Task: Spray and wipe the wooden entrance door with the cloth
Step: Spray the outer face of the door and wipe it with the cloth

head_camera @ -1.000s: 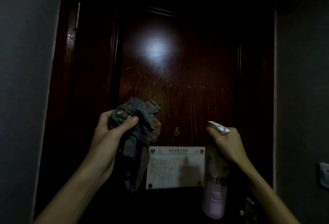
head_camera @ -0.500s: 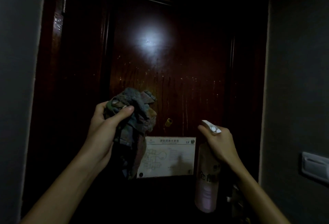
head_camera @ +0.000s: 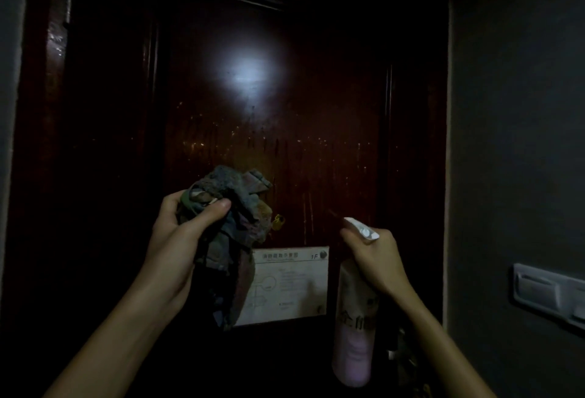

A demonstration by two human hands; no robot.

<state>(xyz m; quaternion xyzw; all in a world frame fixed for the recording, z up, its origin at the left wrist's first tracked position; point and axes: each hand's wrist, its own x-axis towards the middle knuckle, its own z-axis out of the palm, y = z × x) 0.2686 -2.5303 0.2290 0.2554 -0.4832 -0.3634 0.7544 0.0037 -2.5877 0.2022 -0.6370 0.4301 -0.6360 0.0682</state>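
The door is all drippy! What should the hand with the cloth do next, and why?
Probably lift the cloth to the door and wipe. Drips already streak the wood just above it, and the left hand grips the cloth bunched up, ready. The right hand holds the bottle beside it.

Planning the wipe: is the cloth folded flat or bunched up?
Bunched up: the left hand grips the cloth as a crumpled wad, with a loose end hanging below.
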